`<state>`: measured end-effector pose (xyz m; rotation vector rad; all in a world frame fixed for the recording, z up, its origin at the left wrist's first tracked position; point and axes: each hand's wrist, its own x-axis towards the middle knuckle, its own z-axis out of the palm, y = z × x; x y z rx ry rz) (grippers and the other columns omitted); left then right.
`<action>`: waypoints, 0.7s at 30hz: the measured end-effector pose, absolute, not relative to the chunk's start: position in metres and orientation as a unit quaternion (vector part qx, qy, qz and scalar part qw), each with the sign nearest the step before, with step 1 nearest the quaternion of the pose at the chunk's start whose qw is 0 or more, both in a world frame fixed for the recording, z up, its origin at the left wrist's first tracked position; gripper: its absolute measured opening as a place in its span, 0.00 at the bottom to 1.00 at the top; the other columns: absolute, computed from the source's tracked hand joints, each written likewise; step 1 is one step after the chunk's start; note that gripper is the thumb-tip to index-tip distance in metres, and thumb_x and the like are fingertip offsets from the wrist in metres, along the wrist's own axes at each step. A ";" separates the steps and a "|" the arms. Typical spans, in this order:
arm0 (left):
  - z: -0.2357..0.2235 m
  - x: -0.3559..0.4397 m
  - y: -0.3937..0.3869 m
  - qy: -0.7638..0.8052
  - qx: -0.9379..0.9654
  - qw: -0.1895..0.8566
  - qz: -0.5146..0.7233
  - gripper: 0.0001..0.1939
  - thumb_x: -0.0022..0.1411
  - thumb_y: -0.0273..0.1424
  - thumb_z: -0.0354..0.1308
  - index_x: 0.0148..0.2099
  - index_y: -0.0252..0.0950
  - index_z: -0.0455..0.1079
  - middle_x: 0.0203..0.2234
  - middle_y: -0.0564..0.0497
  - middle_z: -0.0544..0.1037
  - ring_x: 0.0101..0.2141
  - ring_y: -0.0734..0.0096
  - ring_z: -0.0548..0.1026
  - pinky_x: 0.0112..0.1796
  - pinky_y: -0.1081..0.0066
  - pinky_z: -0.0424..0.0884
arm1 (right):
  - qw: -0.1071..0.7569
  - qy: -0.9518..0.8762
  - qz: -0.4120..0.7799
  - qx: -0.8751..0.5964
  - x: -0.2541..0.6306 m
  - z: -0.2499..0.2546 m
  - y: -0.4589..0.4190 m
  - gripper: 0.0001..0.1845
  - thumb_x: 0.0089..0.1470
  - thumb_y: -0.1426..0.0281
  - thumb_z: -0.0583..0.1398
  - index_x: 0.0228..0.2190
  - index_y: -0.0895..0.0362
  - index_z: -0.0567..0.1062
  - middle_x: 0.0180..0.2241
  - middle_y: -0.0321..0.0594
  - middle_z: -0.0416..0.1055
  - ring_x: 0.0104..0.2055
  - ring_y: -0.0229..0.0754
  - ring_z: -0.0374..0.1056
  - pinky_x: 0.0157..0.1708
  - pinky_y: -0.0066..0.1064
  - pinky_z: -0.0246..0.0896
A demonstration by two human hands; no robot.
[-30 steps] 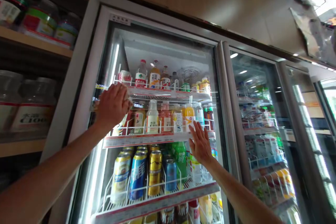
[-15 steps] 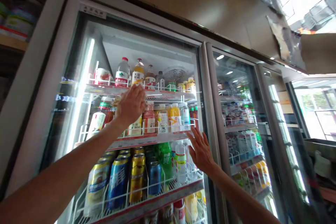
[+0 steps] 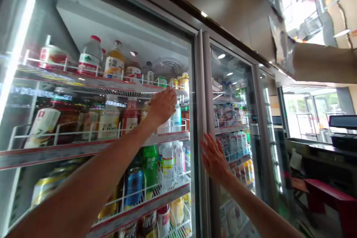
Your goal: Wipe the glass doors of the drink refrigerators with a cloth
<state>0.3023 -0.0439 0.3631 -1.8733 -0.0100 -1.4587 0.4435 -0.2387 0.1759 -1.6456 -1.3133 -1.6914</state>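
Observation:
My left hand (image 3: 162, 107) is raised against the glass door (image 3: 139, 18) of a lit drinks cooler, fingers together and bent over the pane. A pale edge shows by its fingers, but what lies under the palm is hidden. My right hand (image 3: 214, 158) is open, its slightly blurred fingers spread by the metal door frame (image 3: 205, 119) between two doors. Behind the glass stand a red-capped water bottle (image 3: 90, 55), an orange drink bottle (image 3: 114, 61), a green soda bottle (image 3: 150, 165) and a blue can (image 3: 134, 186). My left forearm covers part of the lower shelves.
A second glass door (image 3: 231, 81) with more bottles is to the right. Brown panelling (image 3: 223, 15) runs above the doors, with torn cardboard (image 3: 320, 59) at upper right. Farther right are a dark counter (image 3: 309, 156), a red bench (image 3: 329, 189) and bright windows.
My view has come closer to the cooler and shifted right. My left hand has slid right across the pane. My right hand has moved from over the shelves to the door frame.

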 end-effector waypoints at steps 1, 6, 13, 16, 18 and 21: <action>0.350 0.318 -0.052 0.010 -0.741 0.376 -0.556 0.24 0.62 0.31 0.43 0.59 0.28 0.56 0.59 0.42 0.59 0.60 0.59 0.51 0.58 0.57 0.53 | 0.216 -0.473 -0.608 -0.601 0.447 0.173 -0.244 0.25 0.54 0.74 0.49 0.55 0.58 0.59 0.61 0.49 0.49 0.65 0.47 0.40 0.59 0.50 0.44; 0.284 0.372 -0.082 0.065 -0.785 0.359 -0.501 0.23 0.60 0.27 0.45 0.58 0.30 0.57 0.59 0.41 0.57 0.60 0.59 0.52 0.56 0.54 0.55 | 0.200 -0.467 -0.598 -0.620 0.460 0.157 -0.264 0.22 0.54 0.76 0.50 0.51 0.59 0.64 0.60 0.50 0.51 0.64 0.47 0.41 0.59 0.50 0.44; 0.165 0.388 -0.094 0.136 -0.816 0.363 -0.429 0.19 0.60 0.25 0.45 0.54 0.32 0.63 0.55 0.45 0.65 0.56 0.63 0.61 0.53 0.62 0.61 | 0.202 -0.465 -0.580 -0.638 0.460 0.134 -0.283 0.20 0.54 0.75 0.50 0.49 0.58 0.66 0.61 0.48 0.50 0.64 0.48 0.43 0.59 0.49 0.46; 0.127 0.377 -0.091 0.175 -0.821 0.370 -0.398 0.18 0.60 0.26 0.48 0.52 0.36 0.65 0.54 0.48 0.67 0.54 0.68 0.64 0.52 0.65 0.62 | 0.199 -0.467 -0.576 -0.641 0.456 0.125 -0.291 0.20 0.54 0.75 0.50 0.49 0.57 0.67 0.61 0.47 0.51 0.64 0.48 0.43 0.59 0.49 0.47; 0.133 0.367 -0.085 0.198 -0.821 0.376 -0.380 0.17 0.59 0.28 0.50 0.51 0.40 0.65 0.53 0.50 0.68 0.54 0.71 0.64 0.52 0.68 0.61 | 0.196 -0.467 -0.575 -0.643 0.453 0.123 -0.296 0.20 0.54 0.75 0.50 0.49 0.56 0.67 0.61 0.47 0.51 0.64 0.48 0.44 0.58 0.50 0.47; 0.189 0.349 -0.071 0.178 -0.819 0.374 -0.396 0.22 0.58 0.26 0.49 0.56 0.37 0.61 0.55 0.45 0.65 0.57 0.66 0.60 0.54 0.62 0.59 | 0.199 -0.466 -0.573 -0.644 0.446 0.128 -0.298 0.20 0.54 0.75 0.50 0.49 0.56 0.67 0.61 0.47 0.50 0.64 0.49 0.43 0.58 0.51 0.47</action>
